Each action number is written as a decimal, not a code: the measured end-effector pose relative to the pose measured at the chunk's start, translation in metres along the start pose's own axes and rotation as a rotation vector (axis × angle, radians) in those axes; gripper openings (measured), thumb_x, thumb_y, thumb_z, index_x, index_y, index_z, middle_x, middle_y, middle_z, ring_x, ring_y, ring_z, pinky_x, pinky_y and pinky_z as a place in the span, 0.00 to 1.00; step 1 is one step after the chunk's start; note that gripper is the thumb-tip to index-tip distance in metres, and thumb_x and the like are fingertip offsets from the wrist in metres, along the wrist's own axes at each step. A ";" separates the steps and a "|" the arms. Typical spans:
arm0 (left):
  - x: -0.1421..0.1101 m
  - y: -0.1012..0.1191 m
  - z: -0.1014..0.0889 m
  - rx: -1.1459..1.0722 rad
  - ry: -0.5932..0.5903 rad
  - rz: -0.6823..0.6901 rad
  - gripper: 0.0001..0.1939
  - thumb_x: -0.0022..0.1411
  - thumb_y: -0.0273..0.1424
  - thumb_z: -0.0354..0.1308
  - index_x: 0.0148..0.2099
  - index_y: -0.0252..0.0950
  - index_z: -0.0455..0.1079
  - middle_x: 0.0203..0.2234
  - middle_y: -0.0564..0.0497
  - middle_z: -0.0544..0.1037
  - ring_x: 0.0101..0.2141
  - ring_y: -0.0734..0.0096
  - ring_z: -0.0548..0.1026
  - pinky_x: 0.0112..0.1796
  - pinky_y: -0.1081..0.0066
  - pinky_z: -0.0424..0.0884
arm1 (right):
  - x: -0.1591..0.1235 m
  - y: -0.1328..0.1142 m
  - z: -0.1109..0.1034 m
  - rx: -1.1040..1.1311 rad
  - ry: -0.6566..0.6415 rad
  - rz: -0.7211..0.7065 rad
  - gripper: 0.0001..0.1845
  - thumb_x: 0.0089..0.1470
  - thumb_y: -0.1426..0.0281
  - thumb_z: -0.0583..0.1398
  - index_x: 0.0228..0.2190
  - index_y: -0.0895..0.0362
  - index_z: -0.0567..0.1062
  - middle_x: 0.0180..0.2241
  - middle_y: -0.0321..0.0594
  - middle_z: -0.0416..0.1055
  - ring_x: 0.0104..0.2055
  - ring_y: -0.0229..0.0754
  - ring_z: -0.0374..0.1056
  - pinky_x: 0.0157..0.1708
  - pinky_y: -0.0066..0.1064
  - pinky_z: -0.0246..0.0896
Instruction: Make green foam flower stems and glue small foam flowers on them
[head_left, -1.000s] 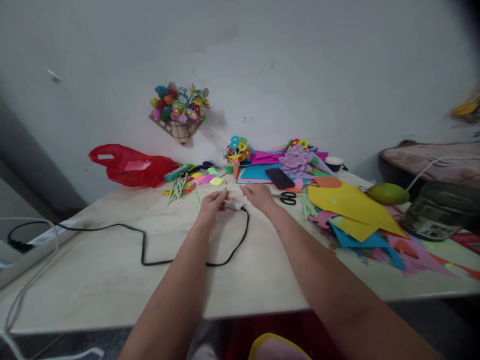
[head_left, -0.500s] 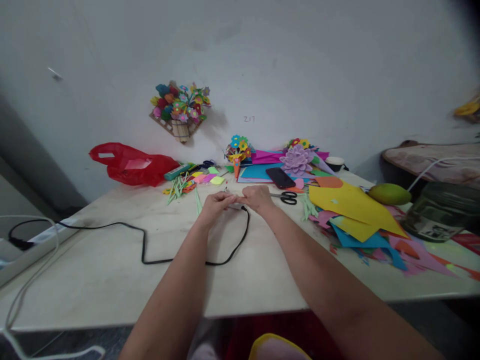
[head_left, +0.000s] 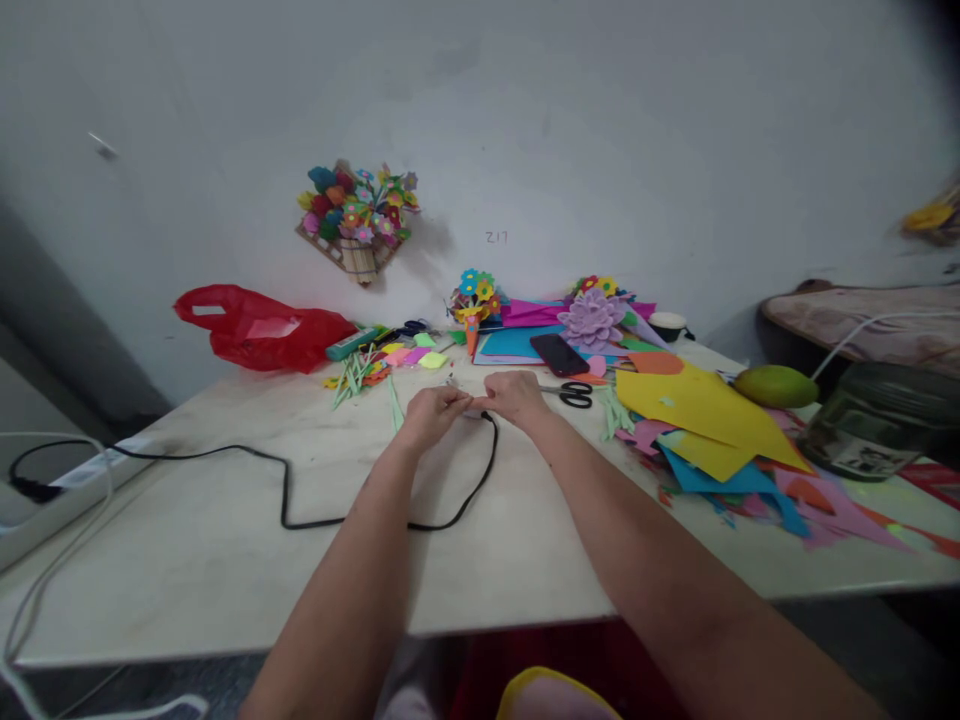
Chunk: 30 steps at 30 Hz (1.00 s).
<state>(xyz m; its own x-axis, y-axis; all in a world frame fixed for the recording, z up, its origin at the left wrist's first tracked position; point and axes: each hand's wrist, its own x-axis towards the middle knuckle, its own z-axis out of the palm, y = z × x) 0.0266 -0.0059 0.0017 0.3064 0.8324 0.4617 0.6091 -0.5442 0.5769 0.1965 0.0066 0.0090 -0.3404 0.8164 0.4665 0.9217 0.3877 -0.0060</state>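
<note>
At mid-table my left hand [head_left: 436,415] is closed, with its fingertips pinched together. Facing it, my right hand [head_left: 516,397] is curled shut, its fingers meeting those of the left. Whatever they pinch is too small or hidden to make out. Just under the fingertips lies a white corded tool, mostly covered by the hands, and its black cord [head_left: 493,455] loops away to the left. Black-handled scissors [head_left: 576,394] lie right beside my right hand, blades partly behind it. Pale green paper strips [head_left: 395,402] are close to my left hand.
Left are a red plastic bag [head_left: 262,330] and a power strip [head_left: 82,490]. A phone [head_left: 559,354], a small flower cone [head_left: 471,330] and a purple flower [head_left: 592,318] stand at the back. Coloured sheets [head_left: 697,415], a mango [head_left: 776,386] and a glass jar [head_left: 874,425] occupy the right.
My two hands have come together, fingertips meeting over the white corded tool, which now shows less. The other things on the table stay where they were.
</note>
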 end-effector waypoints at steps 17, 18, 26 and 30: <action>-0.001 0.008 -0.002 0.380 -0.051 0.040 0.13 0.55 0.34 0.48 0.28 0.38 0.73 0.24 0.48 0.75 0.26 0.69 0.69 0.26 0.72 0.56 | 0.000 0.000 0.003 0.035 -0.001 -0.041 0.25 0.47 0.48 0.53 0.25 0.57 0.74 0.27 0.42 0.73 0.30 0.41 0.66 0.26 0.28 0.45; -0.001 0.007 -0.002 0.349 -0.050 0.029 0.13 0.55 0.34 0.48 0.28 0.37 0.73 0.23 0.49 0.75 0.26 0.69 0.69 0.26 0.73 0.56 | 0.001 0.000 0.004 0.040 0.013 -0.044 0.25 0.46 0.48 0.53 0.25 0.57 0.74 0.27 0.42 0.73 0.30 0.40 0.66 0.26 0.28 0.45; 0.001 -0.008 0.002 -0.243 -0.077 -0.173 0.13 0.52 0.38 0.50 0.28 0.34 0.70 0.20 0.51 0.73 0.22 0.75 0.67 0.23 0.76 0.62 | 0.000 0.001 0.005 0.241 0.168 -0.055 0.23 0.42 0.50 0.59 0.31 0.57 0.73 0.24 0.37 0.71 0.28 0.37 0.65 0.27 0.27 0.46; 0.000 -0.004 0.000 -0.499 -0.071 -0.241 0.16 0.50 0.41 0.54 0.30 0.31 0.69 0.25 0.47 0.75 0.21 0.77 0.67 0.21 0.76 0.63 | 0.004 0.005 0.014 0.482 0.263 0.031 0.14 0.44 0.61 0.61 0.33 0.54 0.73 0.24 0.33 0.71 0.27 0.35 0.65 0.27 0.25 0.51</action>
<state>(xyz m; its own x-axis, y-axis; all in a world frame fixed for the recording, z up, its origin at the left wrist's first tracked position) 0.0248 -0.0037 -0.0007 0.2606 0.9349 0.2408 0.2528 -0.3068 0.9176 0.1973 0.0181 -0.0014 -0.1995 0.7199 0.6648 0.7198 0.5680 -0.3990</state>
